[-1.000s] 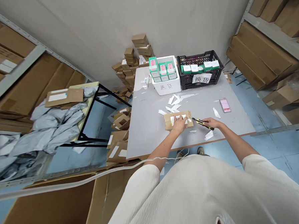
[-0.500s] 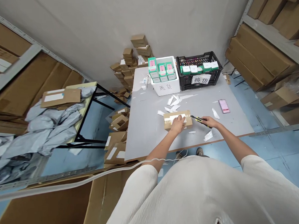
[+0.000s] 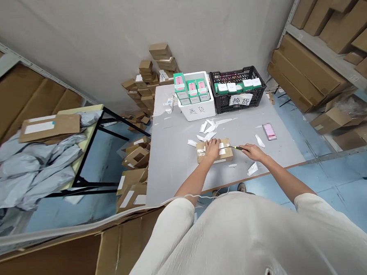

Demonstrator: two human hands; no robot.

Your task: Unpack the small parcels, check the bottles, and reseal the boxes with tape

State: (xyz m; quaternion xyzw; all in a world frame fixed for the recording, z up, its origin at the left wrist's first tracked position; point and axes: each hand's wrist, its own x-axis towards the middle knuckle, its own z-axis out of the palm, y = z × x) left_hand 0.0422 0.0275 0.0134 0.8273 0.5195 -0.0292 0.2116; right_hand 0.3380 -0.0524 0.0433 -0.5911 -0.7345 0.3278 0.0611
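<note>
A small brown cardboard box (image 3: 228, 154) with clear tape and a white label lies on the grey table. My left hand (image 3: 213, 148) presses over its top, left of the middle, and holds it. In my right hand (image 3: 252, 151), to the right of the box, is a yellow-and-black box cutter (image 3: 238, 148) with fingers wrapped round the handle. Its blade reaches over the right part of the box top, along the tape; whether it has gone through the tape I cannot tell. Torn white paper scraps (image 3: 208, 130) lie just behind the box.
At the table's back stand a white bin (image 3: 197, 111) of green boxes and a black crate (image 3: 258, 100). A pink phone-like item (image 3: 269, 131) lies right. Cartons and grey bags crowd the left; a white cable (image 3: 114, 221) crosses at lower left.
My right hand has brought the box cutter left, from beside the box onto its top. My left hand has shifted left along the box. The whole view has also swung slightly.
</note>
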